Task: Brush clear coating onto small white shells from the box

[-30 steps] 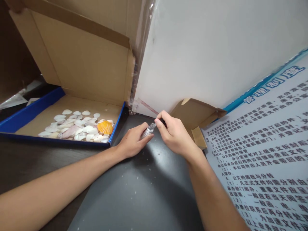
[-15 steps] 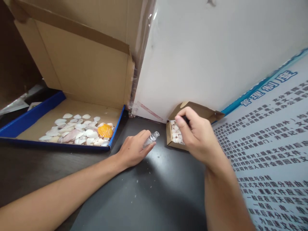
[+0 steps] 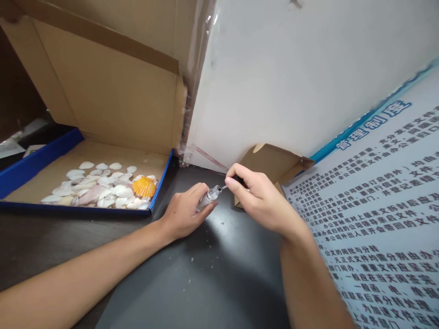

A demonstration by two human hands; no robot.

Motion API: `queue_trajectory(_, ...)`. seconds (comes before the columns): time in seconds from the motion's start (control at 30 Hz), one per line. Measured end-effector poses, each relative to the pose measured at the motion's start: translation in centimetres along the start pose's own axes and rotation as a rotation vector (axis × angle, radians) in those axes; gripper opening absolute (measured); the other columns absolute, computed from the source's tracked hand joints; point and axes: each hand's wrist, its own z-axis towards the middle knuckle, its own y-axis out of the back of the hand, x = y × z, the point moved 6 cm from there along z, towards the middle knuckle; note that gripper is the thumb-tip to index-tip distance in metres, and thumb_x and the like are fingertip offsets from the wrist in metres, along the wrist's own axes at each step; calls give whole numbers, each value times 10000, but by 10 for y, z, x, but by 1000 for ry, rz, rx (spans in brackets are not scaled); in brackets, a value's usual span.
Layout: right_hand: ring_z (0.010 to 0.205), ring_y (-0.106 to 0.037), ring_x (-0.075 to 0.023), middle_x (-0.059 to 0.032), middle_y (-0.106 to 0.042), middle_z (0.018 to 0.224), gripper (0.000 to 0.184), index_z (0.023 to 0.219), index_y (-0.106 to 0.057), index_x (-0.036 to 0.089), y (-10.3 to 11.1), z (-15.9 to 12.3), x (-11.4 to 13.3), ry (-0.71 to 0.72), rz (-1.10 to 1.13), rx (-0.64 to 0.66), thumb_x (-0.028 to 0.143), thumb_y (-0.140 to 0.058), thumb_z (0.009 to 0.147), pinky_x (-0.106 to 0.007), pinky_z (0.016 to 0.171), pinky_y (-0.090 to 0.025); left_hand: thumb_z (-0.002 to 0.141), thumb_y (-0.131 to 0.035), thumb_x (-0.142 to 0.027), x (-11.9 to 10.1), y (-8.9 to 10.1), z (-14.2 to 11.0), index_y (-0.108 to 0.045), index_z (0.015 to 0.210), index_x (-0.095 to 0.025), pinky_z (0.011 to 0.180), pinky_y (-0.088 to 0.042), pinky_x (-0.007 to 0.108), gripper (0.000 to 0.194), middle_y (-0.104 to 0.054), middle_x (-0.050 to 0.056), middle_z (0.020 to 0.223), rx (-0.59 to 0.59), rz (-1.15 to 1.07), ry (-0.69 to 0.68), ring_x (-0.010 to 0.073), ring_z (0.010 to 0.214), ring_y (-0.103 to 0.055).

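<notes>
My left hand point(image 3: 185, 211) rests on the dark table point(image 3: 192, 283) and grips a small silver tube point(image 3: 210, 196), its open neck pointing up and right. My right hand point(image 3: 260, 201) is pinched on a small dark cap with a thin pin at the tube's mouth; the cap is mostly hidden by my fingers. Just behind my right hand stands a small brown cardboard box point(image 3: 270, 162), its inside hidden by the hand.
A flat blue-edged cardboard box point(image 3: 34, 157) with its lid up lies at the left, holding several white shells point(image 3: 103, 189) and one orange scallop shell point(image 3: 144, 186). A white wall point(image 3: 291, 77) rises behind. A printed board with Chinese text point(image 3: 380, 219) lies at the right.
My right hand went right to the small box, where white shells showed, and has come back to the tube's mouth. My left hand kept hold of the tube.
</notes>
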Motion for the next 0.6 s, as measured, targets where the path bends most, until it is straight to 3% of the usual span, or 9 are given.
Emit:
queue_trajectory(0.23, 576, -505, -98, 73, -500, 607, 220, 842, -475, 221, -12, 7, -13, -47, 61, 49, 345, -419, 1015, -240, 581, -347, 963, -461, -467, 0, 0, 1, -437, 843, -226, 593, -318, 272, 271, -461, -47, 759, -34, -9, -25, 145, 650, -481)
queue_trajectory(0.6, 576, -483, -101, 55, -518, 608, 289, 737, -462, 202, -16, 10, -14, -56, -46, 47, 318, -415, 998, -249, 575, -315, 962, -439, -459, -2, -4, 2, -432, 862, -236, 603, -340, 275, 245, -447, -38, 791, 7, 53, -21, 154, 661, -492)
